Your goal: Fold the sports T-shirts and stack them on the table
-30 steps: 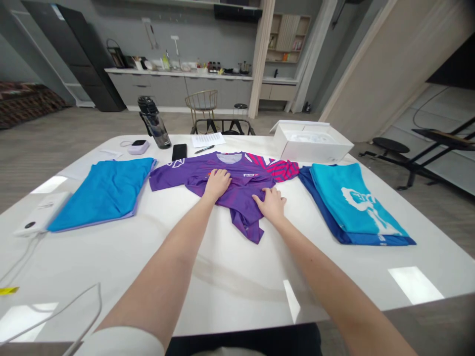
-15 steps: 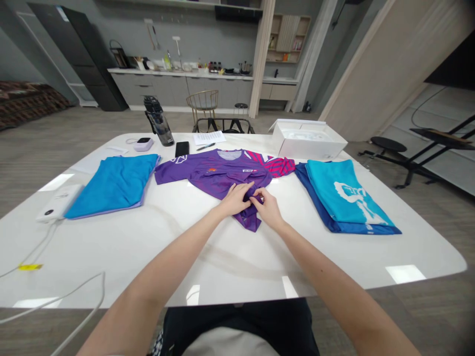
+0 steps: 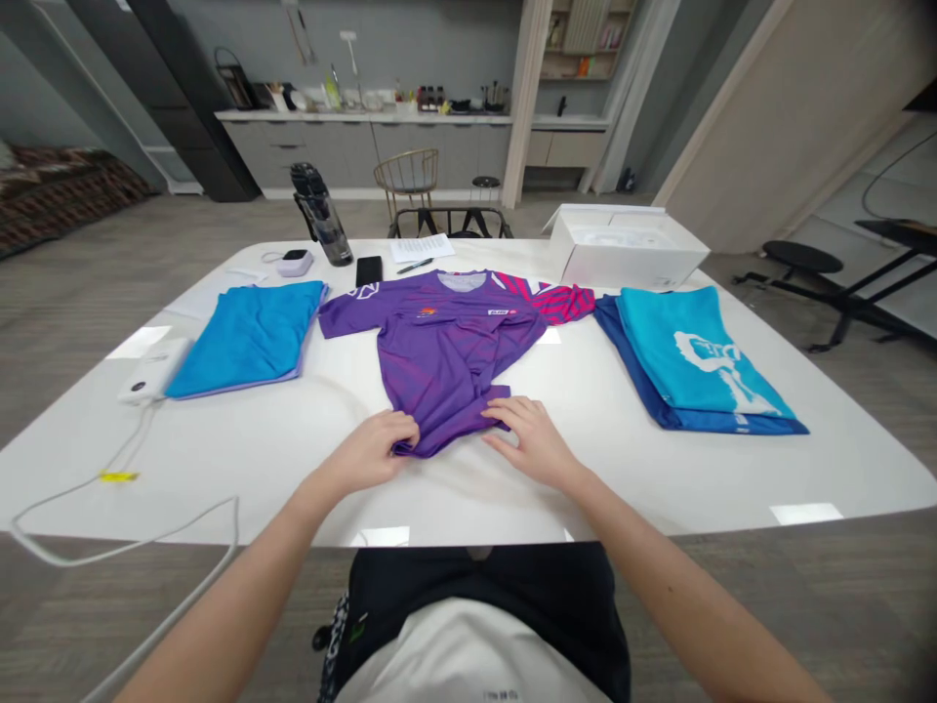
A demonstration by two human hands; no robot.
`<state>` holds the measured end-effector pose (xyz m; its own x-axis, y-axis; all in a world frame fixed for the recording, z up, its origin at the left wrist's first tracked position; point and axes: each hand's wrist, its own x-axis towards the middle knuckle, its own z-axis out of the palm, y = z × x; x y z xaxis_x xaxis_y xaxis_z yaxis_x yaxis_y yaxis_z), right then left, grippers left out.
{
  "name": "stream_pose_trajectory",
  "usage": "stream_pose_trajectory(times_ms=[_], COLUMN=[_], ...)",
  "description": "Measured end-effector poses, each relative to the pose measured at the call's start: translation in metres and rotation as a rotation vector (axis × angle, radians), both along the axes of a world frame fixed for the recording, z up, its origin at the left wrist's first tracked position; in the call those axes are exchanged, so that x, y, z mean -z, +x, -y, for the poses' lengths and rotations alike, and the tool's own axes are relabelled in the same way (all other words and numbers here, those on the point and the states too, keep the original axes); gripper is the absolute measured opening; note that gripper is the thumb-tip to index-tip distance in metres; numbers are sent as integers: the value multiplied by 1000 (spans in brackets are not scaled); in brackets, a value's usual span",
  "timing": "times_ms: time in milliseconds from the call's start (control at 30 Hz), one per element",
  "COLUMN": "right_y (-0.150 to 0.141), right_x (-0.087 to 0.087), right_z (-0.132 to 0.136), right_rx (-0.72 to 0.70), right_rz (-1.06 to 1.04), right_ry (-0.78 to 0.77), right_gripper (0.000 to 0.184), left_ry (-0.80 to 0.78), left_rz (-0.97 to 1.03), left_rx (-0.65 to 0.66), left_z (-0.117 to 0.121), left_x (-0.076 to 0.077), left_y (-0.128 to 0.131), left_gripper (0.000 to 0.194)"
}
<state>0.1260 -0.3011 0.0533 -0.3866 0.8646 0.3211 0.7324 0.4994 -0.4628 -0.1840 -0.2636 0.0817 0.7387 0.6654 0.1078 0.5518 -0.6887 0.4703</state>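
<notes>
A purple T-shirt (image 3: 446, 356) with a pink-striped sleeve lies spread on the white table, its collar away from me and its lower part creased. My left hand (image 3: 373, 449) is closed on the bottom left corner of its hem. At the right end of the hem, my right hand (image 3: 531, 437) rests with fingers apart, the fingertips touching the cloth. To the left lies a folded blue garment (image 3: 253, 337). On the right sits a stack of folded garments, a turquoise one (image 3: 688, 342) with a white print on top of a dark blue one (image 3: 659, 410).
Along the far side of the table (image 3: 293, 478) stand a dark water bottle (image 3: 322, 215), a phone (image 3: 369, 270), a pen (image 3: 415, 266), a paper sheet (image 3: 423, 248) and an open white box (image 3: 626, 249). A white device (image 3: 150, 371) with a cable (image 3: 176, 517) lies at the left.
The lower part of the T-shirt has been drawn toward me and spread out. My hands have moved apart and nearer, the left to the hem's left corner. The view has tilted slightly down.
</notes>
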Motion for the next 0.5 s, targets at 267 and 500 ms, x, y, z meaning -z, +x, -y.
stream_pose_trajectory(times_ms=[267,500], right_y=[3,24], right_x=[9,5], right_z=[13,48], right_rx=[66,251], right_rz=[286,444], right_ry=[-60,-21], right_gripper=[49,43], left_ry=[-25,87], left_rz=[-291,-306], left_rx=[-257,-248], left_z=[38,52], left_x=[1,16], left_y=[-37,1], left_gripper=[16,27])
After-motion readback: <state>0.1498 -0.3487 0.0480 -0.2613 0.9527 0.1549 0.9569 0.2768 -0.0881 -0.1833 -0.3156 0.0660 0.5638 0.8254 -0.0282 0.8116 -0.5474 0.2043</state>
